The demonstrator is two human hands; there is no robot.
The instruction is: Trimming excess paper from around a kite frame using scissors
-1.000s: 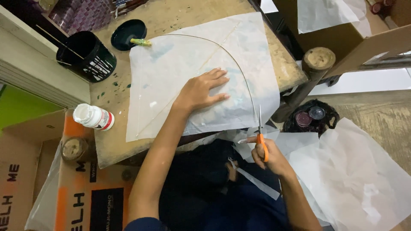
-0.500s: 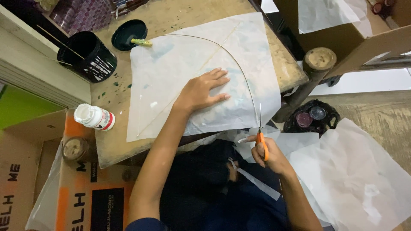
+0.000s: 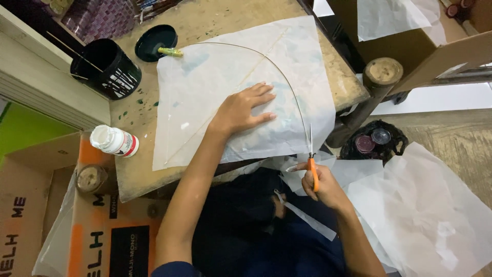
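The left hand [image 3: 241, 110] lies flat with fingers spread on the white paper [image 3: 215, 87] covering the wooden surface [image 3: 136, 174]. At the paper's near right edge, the right hand [image 3: 320, 187] has its fingers closed around orange scissors [image 3: 311, 166].

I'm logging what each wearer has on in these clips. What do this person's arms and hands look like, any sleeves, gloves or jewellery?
Both hands are bare: no gloves, and no rings, watch or bracelets show on the left hand or the right hand. The forearms are uncovered to the elbow. A dark blue short sleeve shows at the left upper arm; the right arm runs out of view before any sleeve shows.
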